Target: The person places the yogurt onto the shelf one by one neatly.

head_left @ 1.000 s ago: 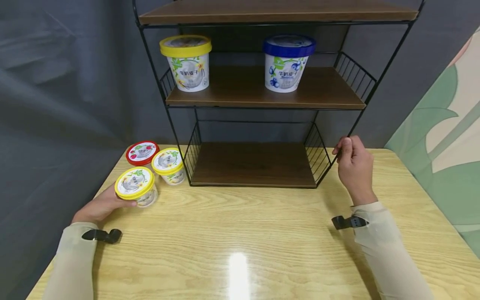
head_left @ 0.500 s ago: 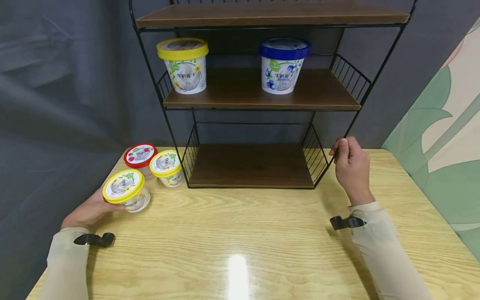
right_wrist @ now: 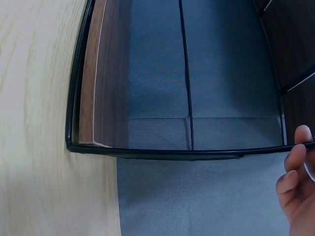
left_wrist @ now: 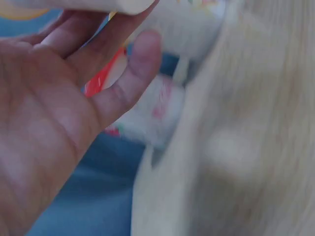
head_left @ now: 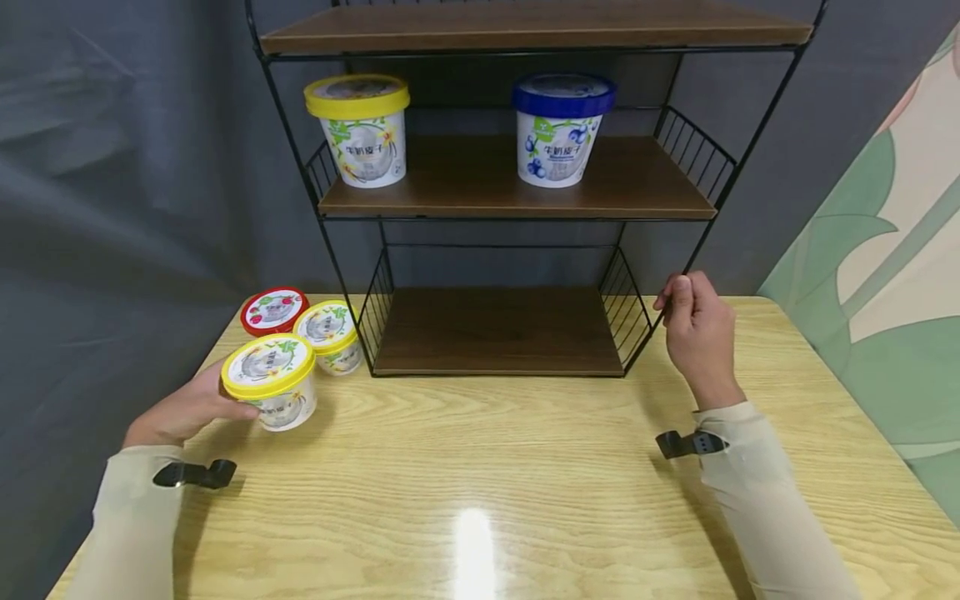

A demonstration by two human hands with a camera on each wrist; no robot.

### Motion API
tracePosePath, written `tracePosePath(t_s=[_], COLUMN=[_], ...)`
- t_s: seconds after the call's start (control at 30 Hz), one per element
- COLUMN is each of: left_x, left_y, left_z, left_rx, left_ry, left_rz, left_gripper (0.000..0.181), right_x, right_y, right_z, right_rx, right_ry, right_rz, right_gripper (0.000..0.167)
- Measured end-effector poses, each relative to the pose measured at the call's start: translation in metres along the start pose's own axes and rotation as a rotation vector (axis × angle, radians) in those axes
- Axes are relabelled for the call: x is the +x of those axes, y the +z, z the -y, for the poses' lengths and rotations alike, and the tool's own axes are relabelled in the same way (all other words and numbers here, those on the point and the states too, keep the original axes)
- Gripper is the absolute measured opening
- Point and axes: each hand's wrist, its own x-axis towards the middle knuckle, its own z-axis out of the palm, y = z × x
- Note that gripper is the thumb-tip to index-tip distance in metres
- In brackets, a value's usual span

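Observation:
My left hand (head_left: pixel 183 408) grips a white paper tub with a yellow lid (head_left: pixel 288 407) from its left side, with the thumb at the front. The tub is slightly tilted over the table; whether its base touches is hard to tell. In the left wrist view, only part of the held tub (left_wrist: pixel 130 5) shows at the top edge. Just behind stand a red-lidded tub (head_left: pixel 273 311) and another yellow-lidded tub (head_left: pixel 341 360). My right hand (head_left: pixel 701 337) pinches the front right upright of a black wire rack with brown boards (head_left: pixel 495 329). In the right wrist view, fingertips (right_wrist: pixel 295 157) close round the black rod.
On the rack's middle board stand a larger yellow-lidded tub (head_left: pixel 367 154) at left and a blue-lidded tub (head_left: pixel 558 150) right of centre. Wire side guards flank the boards. A dark curtain (head_left: pixel 135 208) hangs behind the light wooden table (head_left: pixel 465 450).
The held tub moved left and tilted, then came back right and more level. My right hand keeps its hold on the upright. The whole head view drifts slightly left.

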Motion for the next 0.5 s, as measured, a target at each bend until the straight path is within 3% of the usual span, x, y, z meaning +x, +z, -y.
tracePosePath(t_s=[0.17, 0.33, 0.5], left_x=[0.013, 0.026, 0.037], left_y=[0.022, 0.043, 0.060], left_z=[-0.019, -0.032, -0.043], left_rx=[0.000, -0.004, -0.022], left_ry=[0.034, 0.077, 0.060], left_rz=[-0.027, 0.008, 0.018], left_gripper=[0.071, 0.080, 0.088], right_x=[0.002, 0.002, 0.000], right_y=[0.000, 0.000, 0.000], right_z=[0.000, -0.001, -0.002], right_rx=[-0.001, -0.017, -0.021], right_ry=[-0.006, 0.004, 0.009], right_rz=[0.004, 0.015, 0.018], right_gripper=[0.034, 0.035, 0.035])
